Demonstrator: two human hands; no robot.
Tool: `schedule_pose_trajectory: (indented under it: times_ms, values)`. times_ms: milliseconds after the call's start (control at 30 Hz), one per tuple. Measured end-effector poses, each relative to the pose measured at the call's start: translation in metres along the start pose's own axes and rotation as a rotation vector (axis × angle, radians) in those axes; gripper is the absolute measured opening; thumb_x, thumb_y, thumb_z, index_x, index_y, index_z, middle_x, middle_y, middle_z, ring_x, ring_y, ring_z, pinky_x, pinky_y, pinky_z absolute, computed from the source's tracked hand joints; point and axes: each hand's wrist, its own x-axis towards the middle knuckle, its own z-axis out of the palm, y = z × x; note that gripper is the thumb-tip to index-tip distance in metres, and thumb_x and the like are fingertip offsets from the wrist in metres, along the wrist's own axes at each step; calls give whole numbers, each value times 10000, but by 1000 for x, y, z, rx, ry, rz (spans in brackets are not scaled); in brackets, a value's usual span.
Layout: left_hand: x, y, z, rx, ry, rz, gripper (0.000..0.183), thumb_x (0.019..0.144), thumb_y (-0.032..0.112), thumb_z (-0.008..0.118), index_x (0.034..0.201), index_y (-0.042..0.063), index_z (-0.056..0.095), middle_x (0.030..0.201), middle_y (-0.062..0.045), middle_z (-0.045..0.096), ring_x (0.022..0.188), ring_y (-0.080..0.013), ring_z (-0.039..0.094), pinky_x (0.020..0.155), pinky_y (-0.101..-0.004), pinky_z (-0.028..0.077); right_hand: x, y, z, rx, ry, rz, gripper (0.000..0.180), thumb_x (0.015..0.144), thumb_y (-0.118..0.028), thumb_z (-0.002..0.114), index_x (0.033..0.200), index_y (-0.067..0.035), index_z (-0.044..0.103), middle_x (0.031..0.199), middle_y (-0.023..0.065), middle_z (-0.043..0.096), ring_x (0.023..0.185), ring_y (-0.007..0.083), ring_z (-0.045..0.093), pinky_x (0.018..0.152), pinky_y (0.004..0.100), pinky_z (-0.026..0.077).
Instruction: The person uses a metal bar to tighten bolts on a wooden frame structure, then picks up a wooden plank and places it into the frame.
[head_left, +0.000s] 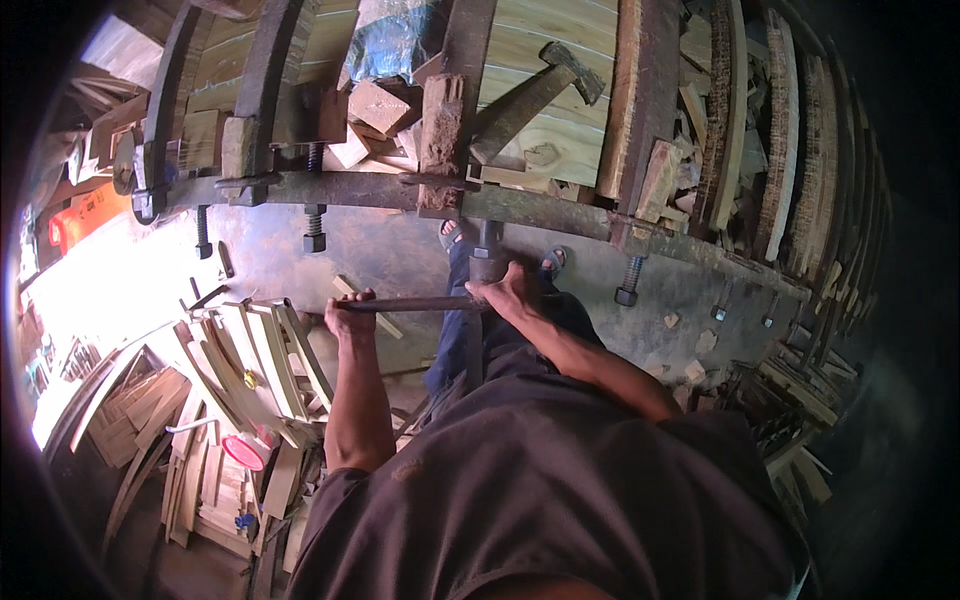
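My left hand (351, 313) is closed around the far end of a dark metal bar handle (420, 304). At the handle's other end, my right hand (511, 291) rests on the head of the socket wrench (487, 268), which sits on a bolt (489, 234) below the metal frame rail (525, 207). Whether the right fingers wrap fully around it is hard to see. More threaded bolts with square heads, such as the one at left (314, 229) and the one at right (628, 281), stick out of the rail. Beyond it, a hammer (540, 101) lies on wooden boards (555, 142).
Wood offcuts (379, 105) lie between the frame's upright bars. Stacked wood strips (255, 360) stand at the left, with a red-rimmed container (246, 451) among them. Scrap wood (795, 390) is piled at the right. My sandalled feet are under the rail.
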Motion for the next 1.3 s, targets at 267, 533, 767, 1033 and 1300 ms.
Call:
schedule_pose_trajectory:
  times_ms: [267, 533, 767, 1033, 1300]
  values:
    - [-157, 17, 49, 260, -526, 83, 301, 893, 307, 512, 657, 119, 503, 547, -11, 349, 534, -183, 357, 714, -385, 362, 52, 66, 17, 129, -47, -181, 891, 616, -410, 834, 1222, 144, 489, 1262, 289, 531, 1258, 329, 459, 1051, 345, 348]
    - [-184, 3, 71, 385, -782, 109, 313, 944, 243, 458, 659, 113, 455, 549, -17, 352, 552, -182, 371, 781, -392, 412, 35, 42, -1, 289, -182, -152, 994, 620, -375, 799, 1397, 76, 373, 1394, 257, 443, 1351, 349, 359, 1130, 372, 238]
    - [-215, -5, 70, 439, -689, 120, 321, 923, 260, 448, 646, 107, 394, 592, -55, 387, 627, -209, 391, 731, -385, 377, 41, 42, 8, -14, 40, -181, 796, 679, -285, 757, 1352, -1, 441, 1230, 263, 562, 1212, 367, 493, 1034, 415, 369]
    - [-224, -11, 76, 776, -621, 563, 379, 990, 241, 417, 639, 99, 398, 552, -34, 330, 558, -193, 332, 676, -369, 354, -28, -44, 52, -313, -553, -1060, 495, 669, -100, 676, 1152, -52, 578, 1120, 182, 609, 1068, 367, 568, 920, 425, 456]
    - [-223, -24, 57, 284, -751, 353, 437, 995, 304, 400, 621, 80, 434, 544, -28, 358, 546, -178, 333, 575, -338, 301, -36, -66, 86, -651, -755, -831, 340, 640, -214, 639, 914, -16, 668, 895, 215, 684, 890, 363, 671, 784, 422, 522]
